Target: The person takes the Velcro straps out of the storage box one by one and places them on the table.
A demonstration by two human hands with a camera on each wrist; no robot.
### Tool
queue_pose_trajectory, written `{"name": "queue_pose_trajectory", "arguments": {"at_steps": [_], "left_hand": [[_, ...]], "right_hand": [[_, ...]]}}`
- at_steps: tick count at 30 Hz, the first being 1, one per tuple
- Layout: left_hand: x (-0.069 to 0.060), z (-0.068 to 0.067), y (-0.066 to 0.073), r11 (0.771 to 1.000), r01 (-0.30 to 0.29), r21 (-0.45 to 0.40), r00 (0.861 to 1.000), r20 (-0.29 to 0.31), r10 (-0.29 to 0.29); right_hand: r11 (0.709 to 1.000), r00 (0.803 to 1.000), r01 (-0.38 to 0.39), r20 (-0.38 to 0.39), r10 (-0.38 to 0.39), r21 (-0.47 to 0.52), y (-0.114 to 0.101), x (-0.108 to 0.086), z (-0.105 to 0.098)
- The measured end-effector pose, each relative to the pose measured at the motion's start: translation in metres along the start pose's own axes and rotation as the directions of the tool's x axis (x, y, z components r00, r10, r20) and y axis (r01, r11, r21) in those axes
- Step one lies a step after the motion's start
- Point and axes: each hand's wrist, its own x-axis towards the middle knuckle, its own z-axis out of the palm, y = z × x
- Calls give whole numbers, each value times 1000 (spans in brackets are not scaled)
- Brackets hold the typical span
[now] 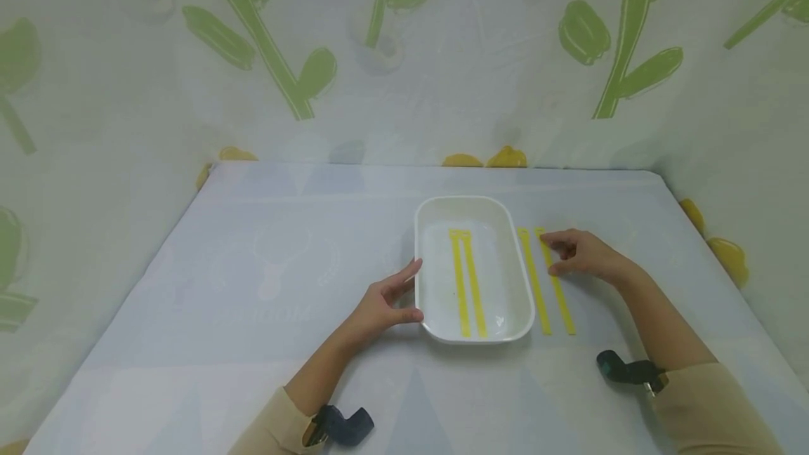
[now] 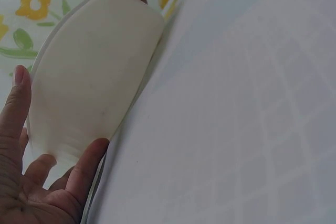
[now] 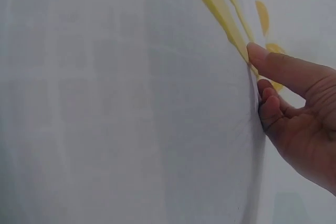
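Note:
A white rectangular tray (image 1: pixel 437 286) with rounded corners stands on the table. Two flat yellow strips (image 1: pixel 460 286), each with a small opening at its far end, lie side by side inside it. My left hand (image 1: pixel 377 304) rests its fingertips and thumb against the tray's left side; in the left wrist view the tray's outer wall (image 2: pixel 100 66) is beside the fingers. Right of the tray lie two more such strips, an inner strip (image 1: pixel 534 279) and an outer strip (image 1: pixel 562 302). The fingertips of my right hand (image 1: pixel 588 255) touch the outer strip, thumb and forefinger apart.
A pale patterned cloth covers the table (image 1: pixel 265 343). Behind it hangs a white curtain (image 1: pixel 442 90) with green leaves and yellow flowers. Dark wrist devices, a left device (image 1: pixel 344 427) and a right device (image 1: pixel 628 369), are worn at the sleeves.

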Motion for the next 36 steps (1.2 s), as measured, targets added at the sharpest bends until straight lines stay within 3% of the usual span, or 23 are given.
{"name": "queue_pose_trajectory", "arguments": {"at_steps": [7,15,36], "left_hand": [[0,0,0,1000,4,4,1000,-2,-4],[0,0,0,1000,1,-15,1000,2,-1],[0,0,-1,1000,-2,-23,1000,-5,2]], "right_hand": [[999,1000,-10,-12,11,30,1,0,0],[997,999,31,-23,-30,70,-4,-2,-5],[984,996,88,18,-92,153,-52,-11,-22]]}}
